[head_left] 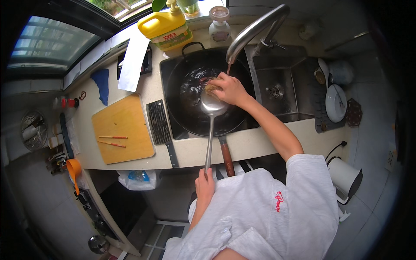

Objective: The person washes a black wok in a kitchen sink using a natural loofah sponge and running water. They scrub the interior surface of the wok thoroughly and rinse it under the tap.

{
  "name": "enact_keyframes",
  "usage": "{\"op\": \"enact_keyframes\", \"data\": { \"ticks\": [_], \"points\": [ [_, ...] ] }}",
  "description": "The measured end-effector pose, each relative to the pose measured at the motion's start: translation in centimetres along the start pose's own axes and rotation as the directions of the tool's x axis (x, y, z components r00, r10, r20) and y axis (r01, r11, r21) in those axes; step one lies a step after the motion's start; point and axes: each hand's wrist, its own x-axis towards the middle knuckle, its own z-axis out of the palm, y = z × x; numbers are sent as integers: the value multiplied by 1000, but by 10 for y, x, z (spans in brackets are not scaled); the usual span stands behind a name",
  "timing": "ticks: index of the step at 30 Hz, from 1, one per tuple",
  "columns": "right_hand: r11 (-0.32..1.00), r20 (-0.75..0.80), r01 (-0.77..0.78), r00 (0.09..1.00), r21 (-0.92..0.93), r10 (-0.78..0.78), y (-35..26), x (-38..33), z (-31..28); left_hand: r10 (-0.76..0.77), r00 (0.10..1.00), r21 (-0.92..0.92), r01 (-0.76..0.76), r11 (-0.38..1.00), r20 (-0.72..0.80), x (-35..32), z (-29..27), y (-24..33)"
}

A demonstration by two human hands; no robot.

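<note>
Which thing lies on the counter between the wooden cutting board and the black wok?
A dark ridged cleaver lies between the cutting board and the wok, shown in the head view.

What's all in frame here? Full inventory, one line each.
wok: 1, black, in the left sink basin, wet
ladle: 1, steel, bowl over the wok, long handle toward the person
sponge: 1, tan, under the right hand's fingers on the ladle bowl
faucet: 1, steel, arched over the wok
right sink basin: 1, steel
cutting board: 1, wooden, counter left of the sink
chopsticks: 2, red-tipped, on the board
detergent jug: 1, yellow, behind the sink
cloth: 1, blue, on the counter
dishes: a few, white, right of the sink
kettle: 1, white, lower right
left hand: grips the ladle handle's end
right hand: presses the sponge on the ladle
</note>
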Motion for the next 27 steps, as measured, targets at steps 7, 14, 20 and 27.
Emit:
{"op": "enact_keyframes", "data": {
  "ticks": [7,14,20,27],
  "points": [
    [922,316,373,867,100,-385,-22,-21,9,11,1000,117,-10,993,-6,0,9,-18],
    [985,312,170,934,33,-172,-8,14,13,160,986,255,-144,956,-41,1,12,-19],
    [924,483,377,798,67,-360,-31,-8,3,70,998,247,-69,967,6,5,10,-17],
    [970,99,-217,973,107,207,7,-8,19,40,999,203,-46,978,31,1,7,-15]
  ]
}}
